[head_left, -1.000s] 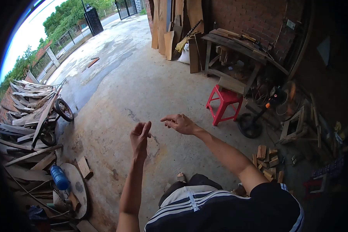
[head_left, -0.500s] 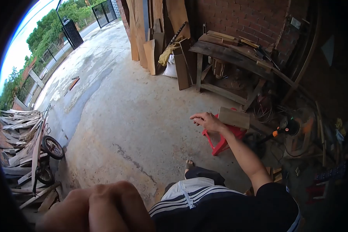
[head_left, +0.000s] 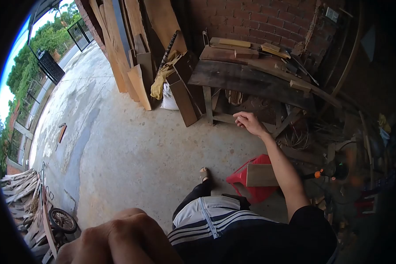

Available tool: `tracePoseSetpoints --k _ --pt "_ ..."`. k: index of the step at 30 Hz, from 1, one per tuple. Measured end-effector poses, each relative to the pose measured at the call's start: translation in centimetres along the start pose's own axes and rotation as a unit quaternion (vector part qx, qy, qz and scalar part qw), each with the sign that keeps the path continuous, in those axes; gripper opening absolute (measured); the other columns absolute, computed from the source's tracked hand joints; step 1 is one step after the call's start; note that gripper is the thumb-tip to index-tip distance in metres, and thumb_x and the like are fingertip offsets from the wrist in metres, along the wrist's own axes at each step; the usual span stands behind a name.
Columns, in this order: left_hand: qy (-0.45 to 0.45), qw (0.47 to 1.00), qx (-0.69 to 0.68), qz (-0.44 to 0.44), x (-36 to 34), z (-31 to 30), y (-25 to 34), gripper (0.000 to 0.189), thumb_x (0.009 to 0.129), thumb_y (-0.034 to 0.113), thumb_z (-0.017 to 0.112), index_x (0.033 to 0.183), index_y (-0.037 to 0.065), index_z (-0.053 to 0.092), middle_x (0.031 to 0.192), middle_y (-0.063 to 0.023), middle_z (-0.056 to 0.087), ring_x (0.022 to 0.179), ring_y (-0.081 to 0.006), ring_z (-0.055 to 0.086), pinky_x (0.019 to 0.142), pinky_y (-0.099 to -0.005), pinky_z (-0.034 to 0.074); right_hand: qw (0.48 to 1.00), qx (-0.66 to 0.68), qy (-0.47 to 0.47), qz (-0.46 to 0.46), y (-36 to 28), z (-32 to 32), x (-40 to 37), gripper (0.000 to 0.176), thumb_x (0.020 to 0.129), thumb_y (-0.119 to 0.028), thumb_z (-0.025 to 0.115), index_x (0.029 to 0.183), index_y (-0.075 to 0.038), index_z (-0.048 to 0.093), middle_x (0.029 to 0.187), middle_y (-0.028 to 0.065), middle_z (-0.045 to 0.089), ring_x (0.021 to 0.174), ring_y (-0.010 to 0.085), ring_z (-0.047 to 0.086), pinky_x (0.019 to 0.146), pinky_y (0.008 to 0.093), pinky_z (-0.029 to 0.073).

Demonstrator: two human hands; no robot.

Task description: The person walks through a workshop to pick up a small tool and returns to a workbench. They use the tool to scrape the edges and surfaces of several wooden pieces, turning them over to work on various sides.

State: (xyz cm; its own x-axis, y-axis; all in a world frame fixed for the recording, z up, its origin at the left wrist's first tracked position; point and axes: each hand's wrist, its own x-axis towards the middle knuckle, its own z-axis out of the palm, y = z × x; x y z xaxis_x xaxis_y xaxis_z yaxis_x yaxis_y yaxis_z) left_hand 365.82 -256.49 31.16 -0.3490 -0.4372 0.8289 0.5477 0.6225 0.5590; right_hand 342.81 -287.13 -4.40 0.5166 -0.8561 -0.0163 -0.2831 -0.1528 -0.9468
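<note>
My right hand (head_left: 251, 123) is held out in the air before the workbench (head_left: 246, 79), its fingers loosely bent and apart, nothing in them. Beneath that forearm is a red plastic stool (head_left: 240, 178) with a wooden board (head_left: 259, 175) lying on its seat; the arm covers the board's right end. Very close to the camera, at the bottom, my left hand (head_left: 123, 235) shows bent knuckles. Its fingers are folded and their tips are hidden, so whatever they may hold cannot be seen.
Tall planks (head_left: 123, 48) lean at the wall beside a white sack (head_left: 169, 99) with yellow cloth. Wood pieces lie on the workbench. Left are stacked scrap wood (head_left: 20, 189) and a wheel (head_left: 62, 220). An orange-and-black tool (head_left: 325, 173) lies right of the stool.
My view has shifted; the workbench now appears nearer and the stool lower in view. My right hand has gone from beside the stool to before the workbench. A foot is stepping forward.
</note>
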Motion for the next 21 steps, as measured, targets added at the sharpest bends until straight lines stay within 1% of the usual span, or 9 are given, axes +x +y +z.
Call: tracePoseSetpoints --k 3,6,8,9,11,12,15,17,21 --pt "-0.06 0.998 -0.025 -0.004 3.4 -7.8 -4.5 0.027 0.075 0.043 0.083 0.099 0.034 0.073 0.093 0.0039 0.054 0.072 -0.0156 0.047 0.066 -0.0334 0.039 0.99 0.04 0.125 0.057 3.1 -7.4 5.2 0.026 0.105 -0.021 0.051 0.121 -0.007 0.067 0.093 0.002 0.068 0.081 0.0066 0.064 0.072 0.0238 0.053" --pt "-0.02 0.993 -0.075 0.094 5.5 -13.2 -9.5 0.027 0.075 0.045 0.082 0.098 0.035 0.073 0.094 0.0036 0.054 0.073 -0.016 0.047 0.066 -0.0336 0.039 0.969 0.034 0.229 0.082 5.0 -13.2 7.6 0.026 0.105 -0.022 0.052 0.12 -0.007 0.067 0.09 0.0002 0.067 0.077 0.0062 0.063 0.068 0.0218 0.052" --pt "0.037 0.992 -0.092 -0.083 6.5 -16.7 -9.8 0.027 0.075 0.048 0.081 0.097 0.035 0.073 0.093 0.003 0.054 0.073 -0.0166 0.047 0.066 -0.0344 0.039 0.958 0.045 0.266 0.099 7.5 -17.1 8.9 0.027 0.106 -0.023 0.052 0.122 -0.008 0.066 0.093 0.0 0.067 0.078 0.0066 0.063 0.069 0.0228 0.053" --pt "0.035 0.99 -0.107 -0.088 8.4 -19.8 -13.2 0.027 0.075 0.048 0.081 0.097 0.035 0.073 0.093 0.003 0.054 0.073 -0.0166 0.047 0.066 -0.0344 0.039 0.945 0.029 0.295 0.136 9.6 -20.4 9.9 0.027 0.106 -0.023 0.051 0.122 -0.008 0.066 0.092 -0.0003 0.067 0.078 0.0061 0.063 0.068 0.0233 0.053" --pt "-0.026 0.981 -0.163 0.1 10.4 -22.5 -18.5 0.026 0.075 0.045 0.081 0.097 0.035 0.073 0.093 0.0022 0.053 0.074 -0.0177 0.047 0.066 -0.0348 0.038 0.929 0.016 0.321 0.186 10.9 -23.6 11.1 0.027 0.106 -0.024 0.051 0.122 -0.008 0.066 0.092 -0.001 0.067 0.077 0.0056 0.062 0.068 0.0234 0.053" --pt "-0.024 0.981 -0.168 0.098 11.2 -23.5 -19.4 0.026 0.075 0.045 0.081 0.097 0.035 0.073 0.093 0.0022 0.053 0.074 -0.0177 0.047 0.066 -0.0348 0.038 0.922 0.01 0.33 0.202 12.2 -25.5 11.9 0.027 0.106 -0.024 0.051 0.122 -0.008 0.066 0.091 -0.0011 0.067 0.077 0.0058 0.062 0.068 0.0233 0.053" --pt "-0.039 0.994 -0.096 -0.046 13.7 -27.5 -22.1 0.026 0.072 0.039 0.082 0.093 0.028 0.071 0.093 0.0014 0.054 0.074 -0.0185 0.046 0.068 -0.0346 0.038 0.899 -0.008 0.363 0.245 14.7 -31.9 15.2 0.027 0.106 -0.023 0.051 0.124 -0.01 0.066 0.094 -0.0003 0.066 0.08 0.0064 0.062 0.069 0.0239 0.053" --pt "-0.129 0.965 -0.201 -0.111 16.1 -30.9 -26.1 0.028 0.068 0.035 0.083 0.086 0.02 0.067 0.092 0.0003 0.054 0.073 -0.0188 0.045 0.067 -0.0352 0.038 0.874 -0.049 0.396 0.277 16.0 -36.9 18.2 0.027 0.105 -0.023 0.051 0.124 -0.011 0.067 0.094 -0.0011 0.065 0.081 0.0051 0.06 0.07 0.0232 0.052" --pt "0.008 0.969 -0.108 -0.221 23.2 -29.8 -30.9 0.031 0.067 0.035 0.083 0.08 0.016 0.063 0.09 -0.0019 0.054 0.072 -0.0196 0.045 0.066 -0.036 0.038 0.852 -0.169 0.429 0.247 27.5 -48.9 23.3 0.029 0.104 -0.023 0.052 0.126 -0.009 0.065 0.101 0.0049 0.069 0.09 0.0144 0.066 0.079 0.0293 0.054"
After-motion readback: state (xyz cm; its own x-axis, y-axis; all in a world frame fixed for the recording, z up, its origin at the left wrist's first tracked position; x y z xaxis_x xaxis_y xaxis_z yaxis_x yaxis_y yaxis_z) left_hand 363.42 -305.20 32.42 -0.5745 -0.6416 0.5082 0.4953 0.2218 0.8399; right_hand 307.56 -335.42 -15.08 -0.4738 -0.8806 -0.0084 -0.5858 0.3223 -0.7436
